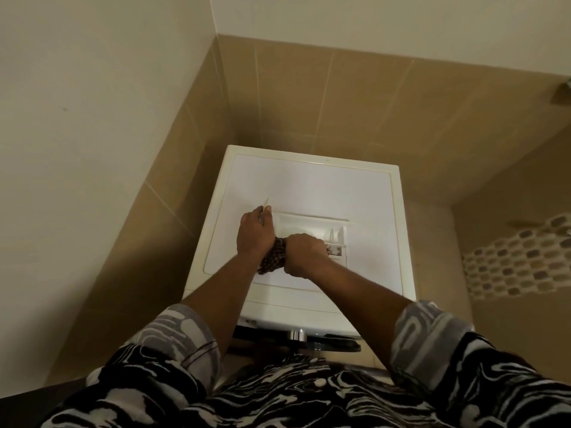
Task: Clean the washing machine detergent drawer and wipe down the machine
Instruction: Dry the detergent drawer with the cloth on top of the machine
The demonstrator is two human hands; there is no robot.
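A white washing machine [309, 180] stands in a tiled corner, seen from above. The white detergent drawer [312, 225] lies on its top, taken out of the machine. My left hand [255, 234] grips the drawer's left end, fingers curled over its front panel. My right hand [304, 253] grips a dark patterned cloth [272, 257] bunched against the drawer's near side. Part of the cloth shows again at the drawer's right end. The inside of the drawer is partly hidden by my hands.
Tan tiled walls [309, 97] close in behind and to the left of the machine. A mosaic tile band [509, 261] runs along the right wall. The machine's dial [297, 335] and dark door rim show at its front edge.
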